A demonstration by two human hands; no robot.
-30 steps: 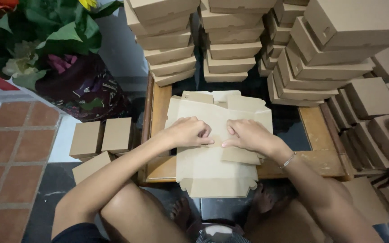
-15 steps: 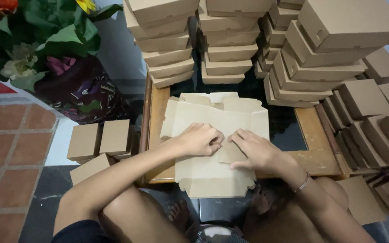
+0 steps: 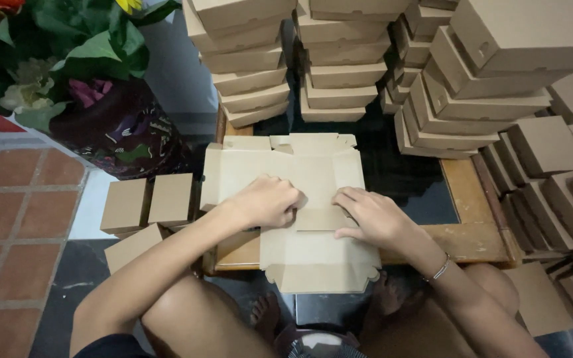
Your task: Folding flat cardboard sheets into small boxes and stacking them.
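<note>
A flat, unfolded brown cardboard box blank [image 3: 313, 172] lies across a low wooden-framed table with a dark top [image 3: 472, 232]; its near end overhangs the table edge towards my knees. My left hand [image 3: 266, 201] presses down on the blank's middle with fingers curled on a fold. My right hand [image 3: 373, 215] lies next to it, fingers bent over the same fold; a thin bracelet is on that wrist. The two hands almost touch.
Tall stacks of folded brown boxes [image 3: 339, 59] stand at the table's back and right [image 3: 499, 73]. More folded boxes [image 3: 147, 202] sit on the floor at left. A dark vase of flowers [image 3: 101, 119] stands at back left beside red floor tiles [image 3: 14, 219].
The cardboard blank has shifted towards the left of the table, and both hands have slid nearer to me along it, staying together on the fold.
</note>
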